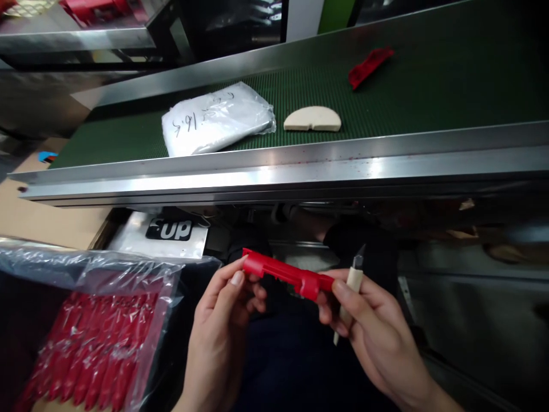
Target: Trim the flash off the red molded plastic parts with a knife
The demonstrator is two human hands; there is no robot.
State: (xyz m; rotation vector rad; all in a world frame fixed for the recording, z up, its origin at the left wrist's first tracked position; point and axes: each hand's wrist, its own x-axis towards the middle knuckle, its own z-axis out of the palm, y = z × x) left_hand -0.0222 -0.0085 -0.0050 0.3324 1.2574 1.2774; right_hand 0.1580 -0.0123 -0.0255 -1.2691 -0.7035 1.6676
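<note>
A person's bare hands hold a slim red plastic part (281, 272) level with the lap, just below the metal edge (257, 174) of a green ribbed conveyor belt (412, 97). The left hand (221, 326) pinches one end between thumb and fingers, while the right hand (377, 326) grips the other end and also carries a craft knife (354, 279) with a pale handle, its dark blade pointing up and away from the person. The hands are apart, joined only by the part, which slants slightly down toward the right hand. On the belt, a clear-wrapped white packet (218, 120) marked with handwriting lies to the left of a cream half-round block (312, 119), the two near each other, with a crumpled-looking red piece (371, 67) farther back on the right. At lower left, rows of red pieces (98, 349) sit under clear plastic film (128, 262) in an open container, beside a silvery package (165, 236) whose black label shows the letters "up". A metal shelf (86, 41) at upper left bears more red items (100, 10), too blurred to identify.
</note>
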